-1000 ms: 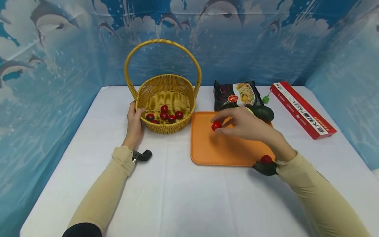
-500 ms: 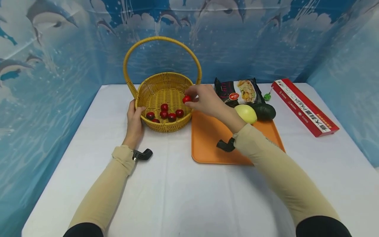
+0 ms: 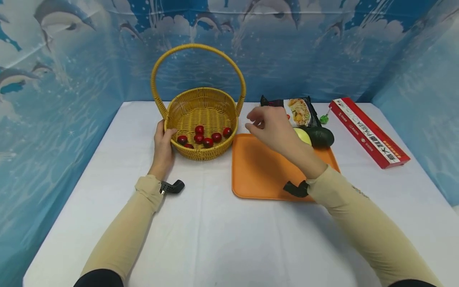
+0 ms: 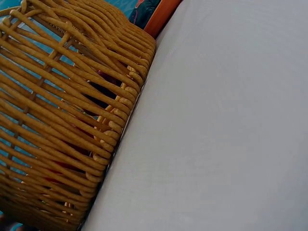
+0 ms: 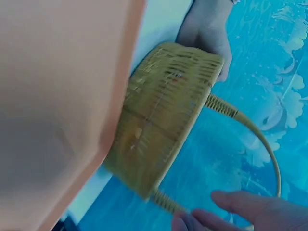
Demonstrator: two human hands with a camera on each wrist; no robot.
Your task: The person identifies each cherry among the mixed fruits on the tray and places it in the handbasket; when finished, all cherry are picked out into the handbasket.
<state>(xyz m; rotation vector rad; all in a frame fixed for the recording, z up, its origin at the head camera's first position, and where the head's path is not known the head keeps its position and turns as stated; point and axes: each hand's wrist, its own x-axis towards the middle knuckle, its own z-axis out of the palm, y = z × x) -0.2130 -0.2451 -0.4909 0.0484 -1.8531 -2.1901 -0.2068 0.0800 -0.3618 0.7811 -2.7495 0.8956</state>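
My left hand (image 3: 163, 151) grips the left side of a yellow wicker basket (image 3: 201, 155), its thumb hooked over the rim. Several dark red cherries lie in the bottom of the basket, among them one cherry (image 3: 227, 132) near its right wall. Over the orange tray (image 3: 251, 179) my right hand (image 3: 276, 129) hangs with loosely bent fingers, thumb and forefinger apart and nothing between them. The right wrist view has the basket (image 5: 159, 115) beyond the tray edge, with right-hand fingers (image 5: 240, 202) at the bottom. In the left wrist view, woven basket wall (image 4: 72, 106) fills the left side.
A yellow-green round fruit (image 3: 303, 136), partly hidden by my right hand, and a dark green avocado-like fruit (image 3: 320, 137) lie at the tray's back right. Behind them is a black food packet (image 3: 300, 111). A red pasta box (image 3: 369, 133) and a small green item (image 3: 324, 119) lie farther right.
My right hand carried a cherry left from above the tray to the basket and let it go inside. It has since drawn back to the right. My left hand keeps its grip.
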